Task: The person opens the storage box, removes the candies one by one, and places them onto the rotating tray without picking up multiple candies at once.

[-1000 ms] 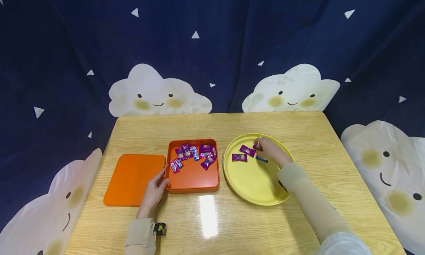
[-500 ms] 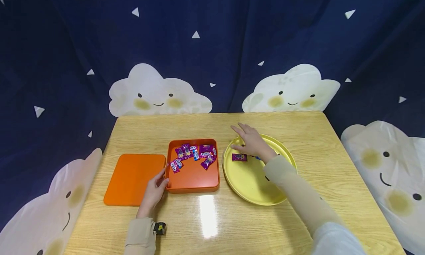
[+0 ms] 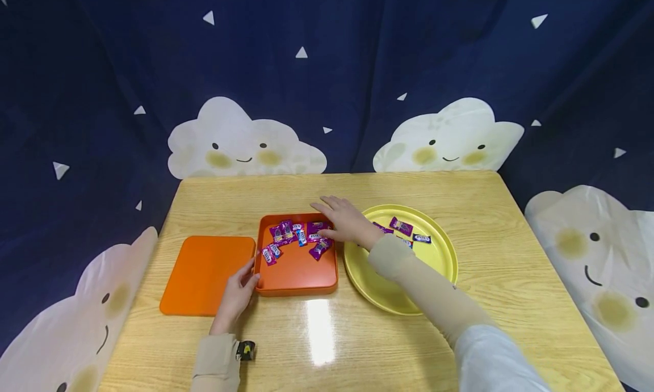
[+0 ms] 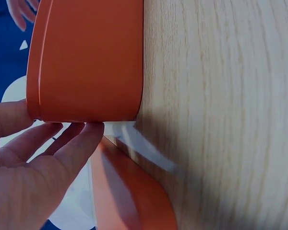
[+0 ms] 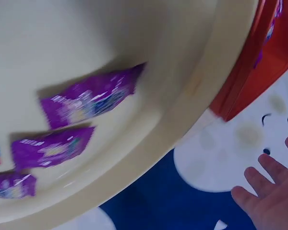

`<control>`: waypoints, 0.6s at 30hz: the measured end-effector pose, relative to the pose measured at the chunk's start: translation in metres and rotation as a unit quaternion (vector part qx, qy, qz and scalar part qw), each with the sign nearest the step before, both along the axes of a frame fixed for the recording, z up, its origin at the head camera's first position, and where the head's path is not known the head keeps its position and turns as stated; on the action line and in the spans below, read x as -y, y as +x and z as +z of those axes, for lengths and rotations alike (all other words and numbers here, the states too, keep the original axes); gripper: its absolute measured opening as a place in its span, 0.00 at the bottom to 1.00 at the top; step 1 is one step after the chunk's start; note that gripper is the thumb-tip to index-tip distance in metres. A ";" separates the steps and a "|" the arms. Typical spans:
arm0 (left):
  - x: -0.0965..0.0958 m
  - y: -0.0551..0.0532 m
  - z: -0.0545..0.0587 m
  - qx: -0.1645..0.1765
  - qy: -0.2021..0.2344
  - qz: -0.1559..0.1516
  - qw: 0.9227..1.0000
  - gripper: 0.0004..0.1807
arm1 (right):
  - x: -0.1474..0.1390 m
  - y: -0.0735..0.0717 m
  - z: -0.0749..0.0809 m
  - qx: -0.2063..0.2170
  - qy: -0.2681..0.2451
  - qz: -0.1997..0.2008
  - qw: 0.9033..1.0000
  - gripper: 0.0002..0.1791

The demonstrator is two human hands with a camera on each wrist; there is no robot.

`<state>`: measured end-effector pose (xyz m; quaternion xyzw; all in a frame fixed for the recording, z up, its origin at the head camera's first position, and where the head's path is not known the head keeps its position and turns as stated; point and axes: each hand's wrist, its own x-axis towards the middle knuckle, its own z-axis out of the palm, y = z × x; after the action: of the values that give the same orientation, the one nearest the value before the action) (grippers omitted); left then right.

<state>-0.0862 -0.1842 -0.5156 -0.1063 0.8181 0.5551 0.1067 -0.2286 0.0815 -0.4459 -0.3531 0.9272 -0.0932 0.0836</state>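
Right hand [image 3: 352,224]: fingers spread apart, no item visible in them, above the right edge of the orange box [image 3: 296,278], where wrapped sweets [image 3: 319,248] lie. Left hand [image 3: 237,298]: extended fingers touch the box's left side. Other sweets [image 3: 401,226] lie on the yellow plate [image 3: 383,293]. Step appears to be a reach into the box; next move likely calls for a fingertip pinch.

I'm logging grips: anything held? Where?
The left hand grips the red box by its left wall, near the front corner; the right hand looks empty.

Box [image 3: 301,275] between lid [image 3: 204,278] and tray [image 3: 375,290]
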 end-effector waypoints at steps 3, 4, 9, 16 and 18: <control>0.000 0.000 0.000 0.000 0.002 -0.001 1.000 0.27 | 0.013 0.000 -0.002 0.011 0.015 0.014 1.000 0.39; 0.000 0.000 0.000 0.000 0.003 -0.001 1.000 0.27 | 0.017 0.001 -0.003 0.015 0.020 0.017 1.000 0.38; -0.001 -0.001 0.000 -0.001 0.005 0.003 1.000 0.27 | 0.036 0.002 -0.007 0.048 0.058 0.014 0.997 0.34; -0.001 0.001 0.001 -0.026 0.002 0.005 1.000 0.27 | 0.058 0.003 -0.016 0.087 0.130 -0.005 0.988 0.27; -0.001 0.002 0.000 -0.044 -0.006 0.003 0.999 0.27 | 0.063 0.003 -0.019 0.097 0.142 -0.010 0.985 0.24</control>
<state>-0.0838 -0.1829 -0.5152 -0.0847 0.8249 0.5548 0.0678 -0.2258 0.0187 -0.4648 -0.3179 0.9219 0.0053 0.2215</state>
